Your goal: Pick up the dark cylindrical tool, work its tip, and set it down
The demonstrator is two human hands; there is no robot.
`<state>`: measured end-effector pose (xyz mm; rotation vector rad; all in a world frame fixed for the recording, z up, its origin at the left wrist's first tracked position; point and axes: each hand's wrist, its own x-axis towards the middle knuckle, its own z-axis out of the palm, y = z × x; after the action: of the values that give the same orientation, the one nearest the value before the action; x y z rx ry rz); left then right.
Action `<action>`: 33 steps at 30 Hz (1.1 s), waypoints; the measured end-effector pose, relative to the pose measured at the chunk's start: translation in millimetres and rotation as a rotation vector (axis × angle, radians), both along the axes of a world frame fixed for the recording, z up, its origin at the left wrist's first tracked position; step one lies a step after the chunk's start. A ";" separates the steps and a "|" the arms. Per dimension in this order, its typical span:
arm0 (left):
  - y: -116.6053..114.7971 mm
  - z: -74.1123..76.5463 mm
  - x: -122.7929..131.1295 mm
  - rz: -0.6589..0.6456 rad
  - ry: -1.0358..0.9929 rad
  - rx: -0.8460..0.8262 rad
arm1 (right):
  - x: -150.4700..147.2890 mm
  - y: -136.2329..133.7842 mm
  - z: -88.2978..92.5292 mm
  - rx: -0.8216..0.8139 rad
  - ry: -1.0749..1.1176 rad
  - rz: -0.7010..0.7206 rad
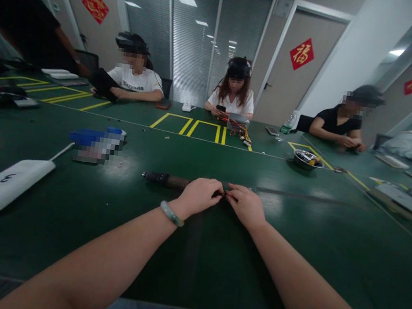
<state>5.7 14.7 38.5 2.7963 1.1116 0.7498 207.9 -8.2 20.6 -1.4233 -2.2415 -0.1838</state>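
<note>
A dark cylindrical tool (165, 180) with a metal tip at its left end lies on the green table (129, 256). My left hand (202, 195), with a bracelet (171, 213) at the wrist, rests over the tool's right end, its fingers closed. Close beside it on the right, my right hand (245, 205) has its thumb and fingers pinched together. The fingertips of both hands meet around something small and dark, too small to make out. My fingers partly hide the right end of the tool.
A white power bank-like device (3, 186) with a cable lies at the left, near a blue-and-white item (97, 143). A metal bowl (308, 160) of small parts, a plastic bottle (286, 125) and wires (242, 131) stand farther back. Several people sit across the table.
</note>
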 end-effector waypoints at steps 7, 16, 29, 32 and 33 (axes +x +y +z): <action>-4.6 4.0 -1.1 0.051 -0.003 -0.009 | -5.5 2.1 4.5 -0.084 -0.156 -0.033; -4.9 5.0 -7.2 -0.024 -0.026 0.032 | -14.7 6.7 5.5 -0.113 -0.272 -0.024; -11.1 17.5 -21.5 -0.090 -0.022 0.050 | 106.2 -0.4 31.3 -0.216 -0.258 -0.430; -6.9 12.8 -20.9 -0.095 0.004 0.016 | 195.6 -35.5 31.6 -0.243 -0.229 -0.656; -5.3 10.3 -20.3 -0.096 0.009 0.002 | 227.8 -50.8 28.5 -0.246 -0.180 -0.778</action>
<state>-14.6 9.4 48.9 2.8333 0.9704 0.7305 435.7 -59.0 49.1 -2.4432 -1.7586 -0.2993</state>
